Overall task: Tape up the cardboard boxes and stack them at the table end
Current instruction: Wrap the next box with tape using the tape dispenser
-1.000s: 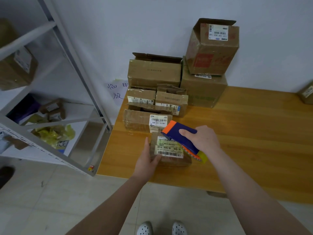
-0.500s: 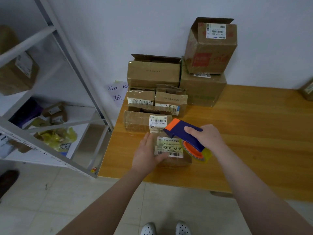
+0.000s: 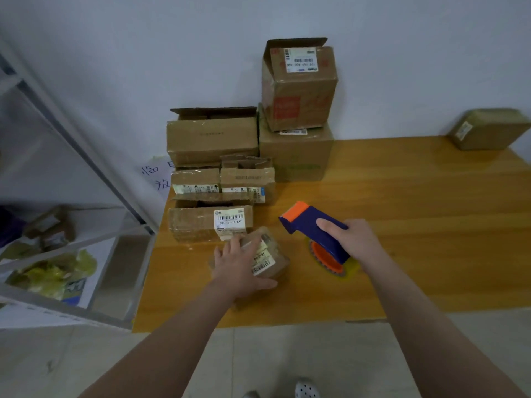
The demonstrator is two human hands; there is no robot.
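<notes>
Flat left hand [image 3: 238,268] has turned small box [image 3: 281,268] (label [image 3: 263,261] askew); right hand [image 3: 355,242], grip round tape dispenser [image 3: 309,222], moved aside.

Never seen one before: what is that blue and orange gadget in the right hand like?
It is a tape dispenser, seemingly plastic: blue body, orange tip pointing up-left, orange wheel carrying a yellowish tape roll underneath. The right hand grips its body from above, holding it tilted over the wooden table, right of the small box.
</notes>
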